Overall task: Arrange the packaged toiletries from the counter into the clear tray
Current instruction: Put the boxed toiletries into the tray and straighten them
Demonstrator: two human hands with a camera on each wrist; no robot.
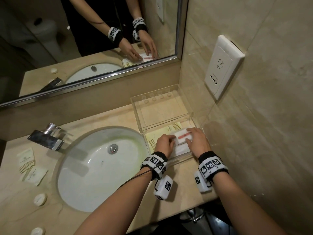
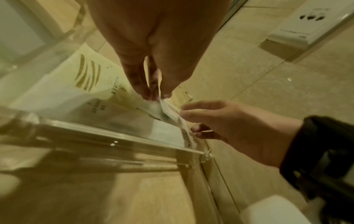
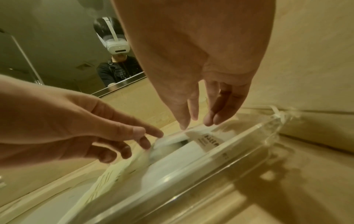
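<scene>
A clear tray sits on the counter to the right of the sink. Both hands are inside it on a white packet with a pink item showing through. My left hand pinches the packet's left end, thumb against fingertips. My right hand holds the right end between thumb and nearly straight fingers. The packet lies over another white packet with dark print. Yellowish packets lie flat on the tray floor further back and to the left.
The tray's clear lid stands open behind it, against the wall corner. Two more packets and round soaps lie on the counter left of the sink. A chrome faucet stands at the back left, and a wall socket is on the right.
</scene>
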